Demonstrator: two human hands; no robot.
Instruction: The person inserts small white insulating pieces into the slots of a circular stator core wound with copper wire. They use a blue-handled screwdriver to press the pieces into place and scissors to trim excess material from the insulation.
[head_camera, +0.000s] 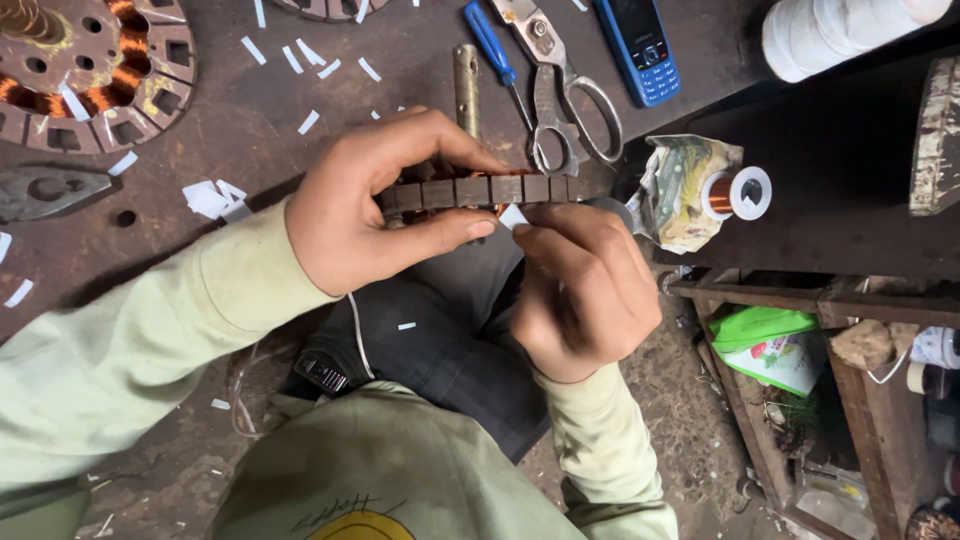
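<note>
Roughly: 2 hands (470, 260), 1 stator (480, 190), 1 paper slip (513, 216).

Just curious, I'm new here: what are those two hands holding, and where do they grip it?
Left hand grips the brown slotted metal stator ring by its rim edge; right hand pinches a small white paper strip against it.

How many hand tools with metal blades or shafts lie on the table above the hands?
2: a blue-handled screwdriver at top centre, and scissors just right of it. The hands may hide others.

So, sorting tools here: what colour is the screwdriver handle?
Blue; the screwdriver shows in the head view, beside the scissors.
</note>
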